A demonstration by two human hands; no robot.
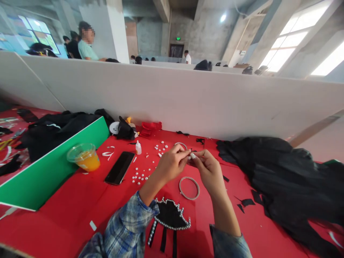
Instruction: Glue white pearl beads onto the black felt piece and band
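Both my hands meet above the red table (pixel 67 211). My left hand (pixel 170 163) and my right hand (pixel 208 168) pinch a small dark piece (pixel 189 154) between their fingertips; what it is stays too small to tell. Below them lies a grey ring (pixel 189 187). Nearer to me sits a black fabric piece edged with pearls (pixel 170 216). Loose white pearls (pixel 142 173) are scattered to the left of my hands, with a second ring (pixel 180 144) just behind them.
A black phone (pixel 119 167), a small glue bottle (pixel 138 147) and a cup of orange drink (pixel 84 157) stand left. A green divider (pixel 51 168) borders the left side. Black cloth (pixel 290 175) is heaped right. A white partition (pixel 188 100) rises behind; people work beyond it.
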